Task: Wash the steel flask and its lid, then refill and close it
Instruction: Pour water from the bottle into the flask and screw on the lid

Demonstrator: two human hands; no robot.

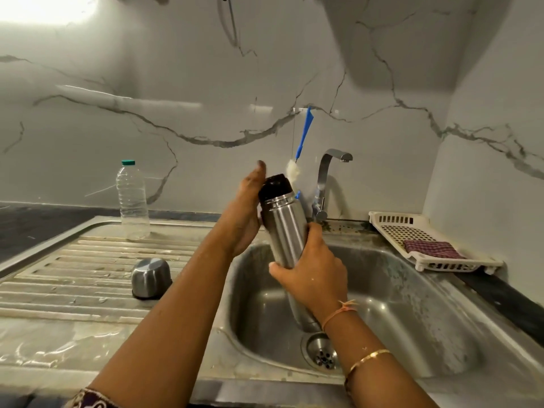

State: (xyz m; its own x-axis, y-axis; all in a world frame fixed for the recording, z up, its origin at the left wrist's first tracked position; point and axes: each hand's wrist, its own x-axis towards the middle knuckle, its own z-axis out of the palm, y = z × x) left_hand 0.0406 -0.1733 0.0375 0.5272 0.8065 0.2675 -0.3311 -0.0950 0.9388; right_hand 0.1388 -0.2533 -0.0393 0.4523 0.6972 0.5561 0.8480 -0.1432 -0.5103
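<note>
I hold the steel flask [284, 228] upright and slightly tilted above the sink basin [391, 304]. A black stopper [275, 187] sits in its neck. My right hand [312, 272] grips the lower part of the flask body. My left hand [245, 213] lies flat against the flask's left side, fingers straight and reaching up beside the black stopper. The flask's steel cup lid [151, 278] stands upside down on the ribbed drainboard [73, 275] to the left.
A clear plastic bottle with a green cap [132, 201] stands at the back of the drainboard. A blue-handled bottle brush [301, 142] hangs on the marble wall beside the tap [326, 184]. At right, a white rack [426, 245] holds a checked cloth [432, 250].
</note>
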